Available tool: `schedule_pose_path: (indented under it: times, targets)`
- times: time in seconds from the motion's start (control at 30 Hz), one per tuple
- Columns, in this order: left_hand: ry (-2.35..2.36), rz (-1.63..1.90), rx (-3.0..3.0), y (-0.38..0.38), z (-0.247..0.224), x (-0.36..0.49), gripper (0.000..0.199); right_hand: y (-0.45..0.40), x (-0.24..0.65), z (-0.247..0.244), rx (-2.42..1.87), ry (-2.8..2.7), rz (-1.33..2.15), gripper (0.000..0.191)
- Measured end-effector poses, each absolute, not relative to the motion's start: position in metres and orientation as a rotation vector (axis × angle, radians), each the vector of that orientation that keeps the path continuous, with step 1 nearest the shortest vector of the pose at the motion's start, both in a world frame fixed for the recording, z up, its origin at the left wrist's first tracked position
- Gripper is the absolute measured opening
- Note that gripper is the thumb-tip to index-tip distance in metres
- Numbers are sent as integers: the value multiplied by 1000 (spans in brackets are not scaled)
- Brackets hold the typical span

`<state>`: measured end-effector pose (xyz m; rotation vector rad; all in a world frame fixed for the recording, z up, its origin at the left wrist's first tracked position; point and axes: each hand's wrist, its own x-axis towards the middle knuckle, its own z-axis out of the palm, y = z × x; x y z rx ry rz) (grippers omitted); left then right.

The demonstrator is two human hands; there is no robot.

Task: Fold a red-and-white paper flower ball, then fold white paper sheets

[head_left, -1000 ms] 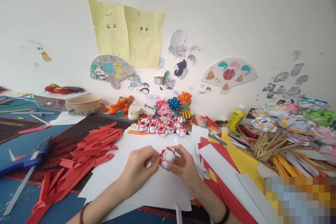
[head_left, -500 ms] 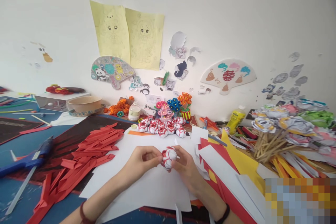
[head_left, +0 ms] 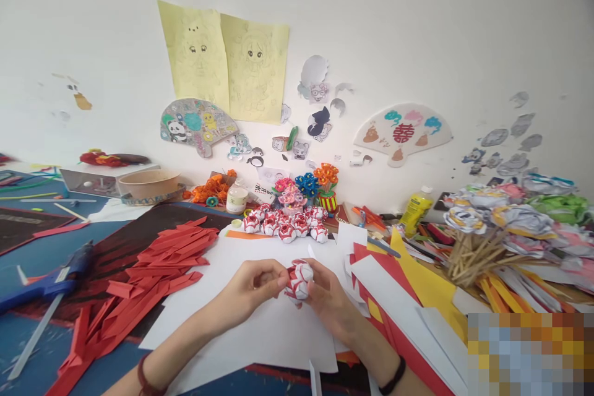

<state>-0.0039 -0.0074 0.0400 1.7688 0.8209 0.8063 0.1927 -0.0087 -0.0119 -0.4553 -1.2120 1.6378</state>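
Observation:
A red and white folded-paper flower (head_left: pixel 299 281) is held up above white paper sheets (head_left: pixel 273 346). My right hand (head_left: pixel 330 298) grips its right side, thumb in front and fingers behind. With thumb and forefinger pinched, my left hand (head_left: pixel 260 284) holds the flower's left edge. Beyond the hands, a cluster of similar red and white paper flowers (head_left: pixel 288 230) rests at the back of the sheets. Folded red paper strips (head_left: pixel 162 266) lie heaped to the left.
A blue glue gun (head_left: pixel 65 278) with a glue stick lies on the left. Red, white and yellow paper (head_left: pixel 422 272) spreads on the right, beside stemmed paper flowers (head_left: pixel 468 223). A yellow bottle (head_left: pixel 416 210) and a round tub (head_left: pixel 148 185) stand near the wall.
The flower has turned slightly between my fingers, and my right hand's thumb has shifted a little on it. Both hands otherwise stay in nearly the same place.

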Motion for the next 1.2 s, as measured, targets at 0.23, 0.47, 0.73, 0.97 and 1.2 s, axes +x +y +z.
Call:
schedule_pose_path:
  times: [0.23,0.47,0.73,0.97,1.2]
  targets:
    - [866,820,1889,-5,37,-5,30,-7,193,-13,-488,-1203,1650,43]
    - [908,835,1893,-3,35,-7,31,-9,192,-11,-524,-1223,1594,42]
    - [940,840,1901,-3,36,-5,30,-9,192,-9,-562,-1260,1507,40]
    - [954,847,1921,-2,34,-5,29,-9,192,-7,-599,-1249,1478,39]
    - [1045,877,2008,-6,38,-3,26,-10,191,-6,-630,-1230,1463,41]
